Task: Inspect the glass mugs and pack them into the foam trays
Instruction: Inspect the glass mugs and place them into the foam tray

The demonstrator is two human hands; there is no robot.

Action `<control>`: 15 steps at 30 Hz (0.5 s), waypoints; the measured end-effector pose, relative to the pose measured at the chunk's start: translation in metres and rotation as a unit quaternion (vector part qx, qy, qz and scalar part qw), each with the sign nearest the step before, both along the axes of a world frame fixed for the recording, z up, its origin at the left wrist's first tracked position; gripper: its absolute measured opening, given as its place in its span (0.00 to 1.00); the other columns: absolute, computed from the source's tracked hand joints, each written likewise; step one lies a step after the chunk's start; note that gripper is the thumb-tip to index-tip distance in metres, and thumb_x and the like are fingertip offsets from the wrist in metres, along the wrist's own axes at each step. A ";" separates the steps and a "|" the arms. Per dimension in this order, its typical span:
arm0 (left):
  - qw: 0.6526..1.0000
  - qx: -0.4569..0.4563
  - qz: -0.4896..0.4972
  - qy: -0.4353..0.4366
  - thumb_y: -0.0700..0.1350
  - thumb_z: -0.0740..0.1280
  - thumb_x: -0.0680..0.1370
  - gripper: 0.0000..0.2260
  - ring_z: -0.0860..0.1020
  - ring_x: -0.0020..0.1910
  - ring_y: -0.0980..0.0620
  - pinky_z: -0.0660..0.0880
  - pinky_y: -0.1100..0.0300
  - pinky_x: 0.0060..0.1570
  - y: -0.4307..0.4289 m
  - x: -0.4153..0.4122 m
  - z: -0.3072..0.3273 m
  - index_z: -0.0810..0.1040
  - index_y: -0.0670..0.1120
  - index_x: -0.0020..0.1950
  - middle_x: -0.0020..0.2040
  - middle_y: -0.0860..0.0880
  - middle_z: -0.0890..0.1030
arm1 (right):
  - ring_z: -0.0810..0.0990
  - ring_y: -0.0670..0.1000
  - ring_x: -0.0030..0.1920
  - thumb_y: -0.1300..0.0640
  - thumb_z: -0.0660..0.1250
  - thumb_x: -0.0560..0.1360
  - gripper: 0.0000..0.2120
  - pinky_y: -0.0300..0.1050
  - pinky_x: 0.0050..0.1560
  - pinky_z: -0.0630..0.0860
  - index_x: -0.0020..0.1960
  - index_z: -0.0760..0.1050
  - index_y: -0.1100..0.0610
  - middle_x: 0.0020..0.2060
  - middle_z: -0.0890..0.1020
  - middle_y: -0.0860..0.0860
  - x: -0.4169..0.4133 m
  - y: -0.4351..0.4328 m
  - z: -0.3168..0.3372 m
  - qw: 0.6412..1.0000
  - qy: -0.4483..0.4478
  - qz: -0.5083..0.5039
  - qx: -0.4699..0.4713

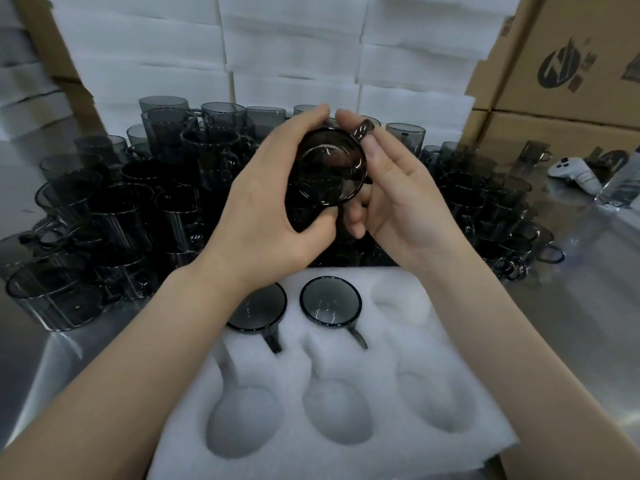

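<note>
A smoky grey glass mug (330, 168) is held up above the table, its round base facing me and its handle up right. My left hand (270, 206) grips its body from the left, thumb curled underneath. My right hand (398, 199) cups it from the right, fingertips touching the handle and rim. Below lies a white foam tray (346, 368) with round pockets. Two mugs (330, 303) sit in its far pockets, handles pointing toward me; the left one (261, 311) is partly hidden by my left forearm. The other pockets hold nothing.
Several loose grey mugs (114, 216) crowd the metal table behind the tray, left and right (485, 206). Stacked white foam trays (294, 46) rise at the back. Cardboard boxes (571, 71) stand at right, with a white controller (575, 173) lying before them.
</note>
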State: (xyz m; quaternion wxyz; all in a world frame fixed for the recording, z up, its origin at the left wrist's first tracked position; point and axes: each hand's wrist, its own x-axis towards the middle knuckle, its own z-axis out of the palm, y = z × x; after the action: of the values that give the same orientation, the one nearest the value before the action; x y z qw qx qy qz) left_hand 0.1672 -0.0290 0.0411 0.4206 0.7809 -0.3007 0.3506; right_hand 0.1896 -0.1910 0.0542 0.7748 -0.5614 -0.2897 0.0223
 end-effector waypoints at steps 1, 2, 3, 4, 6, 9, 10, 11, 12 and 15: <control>1.000 -0.001 -0.005 0.008 0.41 0.72 0.70 0.33 0.70 0.69 0.53 0.67 0.56 0.70 0.000 0.000 0.001 0.65 0.39 0.72 0.68 0.47 0.72 | 0.74 0.48 0.26 0.55 0.62 0.79 0.11 0.39 0.23 0.72 0.59 0.76 0.51 0.42 0.79 0.54 -0.001 0.000 0.000 1.000 -0.004 -0.007 -0.003; 1.000 -0.003 -0.002 0.013 0.44 0.74 0.69 0.34 0.70 0.68 0.54 0.66 0.58 0.69 0.001 0.000 0.001 0.66 0.39 0.72 0.68 0.47 0.72 | 0.74 0.49 0.25 0.56 0.63 0.78 0.08 0.39 0.22 0.72 0.56 0.76 0.52 0.43 0.78 0.55 -0.001 0.000 0.000 1.000 -0.009 -0.017 -0.008; 1.000 -0.002 0.007 0.012 0.47 0.75 0.69 0.34 0.71 0.67 0.54 0.66 0.61 0.68 0.002 -0.001 0.002 0.67 0.39 0.71 0.67 0.46 0.72 | 0.75 0.50 0.25 0.56 0.65 0.77 0.06 0.40 0.22 0.72 0.53 0.76 0.53 0.43 0.77 0.56 -0.001 0.000 0.000 0.999 -0.016 -0.027 -0.019; 1.000 0.004 0.020 0.004 0.48 0.77 0.68 0.34 0.72 0.64 0.55 0.66 0.64 0.66 0.002 -0.001 0.002 0.68 0.39 0.69 0.64 0.46 0.73 | 0.75 0.51 0.25 0.55 0.67 0.76 0.04 0.41 0.22 0.73 0.50 0.76 0.52 0.42 0.76 0.57 -0.002 0.000 0.001 0.998 -0.024 -0.039 -0.035; 0.999 0.026 0.045 -0.018 0.47 0.77 0.69 0.30 0.71 0.59 0.56 0.65 0.68 0.63 0.001 0.000 0.002 0.71 0.38 0.67 0.59 0.47 0.74 | 0.76 0.54 0.25 0.53 0.69 0.73 0.04 0.43 0.23 0.75 0.45 0.74 0.50 0.41 0.75 0.58 -0.002 -0.001 0.002 0.993 -0.049 -0.079 -0.079; 0.997 0.051 0.056 -0.030 0.47 0.74 0.71 0.28 0.72 0.58 0.55 0.66 0.65 0.63 0.001 0.001 0.001 0.72 0.38 0.67 0.57 0.49 0.73 | 0.80 0.56 0.27 0.53 0.64 0.76 0.06 0.48 0.25 0.78 0.42 0.71 0.52 0.38 0.77 0.59 -0.002 0.000 0.001 0.971 -0.105 -0.158 -0.147; 0.996 0.052 0.061 -0.032 0.47 0.74 0.70 0.28 0.72 0.59 0.54 0.67 0.65 0.63 0.002 0.002 0.000 0.72 0.38 0.67 0.57 0.49 0.74 | 0.81 0.57 0.28 0.53 0.63 0.77 0.07 0.48 0.27 0.79 0.41 0.71 0.52 0.37 0.78 0.59 -0.002 0.000 0.000 0.962 -0.122 -0.180 -0.168; 0.996 0.051 0.064 -0.030 0.46 0.74 0.70 0.28 0.73 0.59 0.54 0.67 0.65 0.63 0.003 0.003 0.000 0.72 0.38 0.67 0.58 0.48 0.75 | 0.82 0.57 0.29 0.52 0.63 0.78 0.08 0.47 0.29 0.79 0.40 0.71 0.52 0.34 0.78 0.58 -0.001 0.001 -0.001 0.952 -0.136 -0.199 -0.189; 0.997 0.048 0.062 -0.026 0.45 0.75 0.70 0.29 0.73 0.60 0.55 0.66 0.67 0.64 0.004 0.004 -0.002 0.72 0.39 0.68 0.59 0.48 0.76 | 0.81 0.56 0.28 0.52 0.62 0.78 0.11 0.46 0.29 0.78 0.39 0.70 0.53 0.32 0.77 0.57 0.000 0.000 -0.002 0.942 -0.150 -0.215 -0.210; 0.998 0.045 0.047 -0.017 0.43 0.76 0.70 0.30 0.72 0.62 0.58 0.64 0.70 0.65 0.004 0.004 -0.004 0.71 0.42 0.69 0.62 0.51 0.75 | 0.73 0.49 0.25 0.53 0.59 0.80 0.16 0.43 0.29 0.70 0.36 0.64 0.58 0.27 0.71 0.55 0.002 -0.004 -0.004 0.911 -0.197 -0.255 -0.257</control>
State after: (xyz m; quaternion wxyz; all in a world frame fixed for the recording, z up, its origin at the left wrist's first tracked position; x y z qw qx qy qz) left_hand 0.1716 -0.0249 0.0370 0.3626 0.8065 -0.2862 0.3690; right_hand 0.1917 -0.1947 0.0503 0.5103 -0.7888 -0.2681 -0.2132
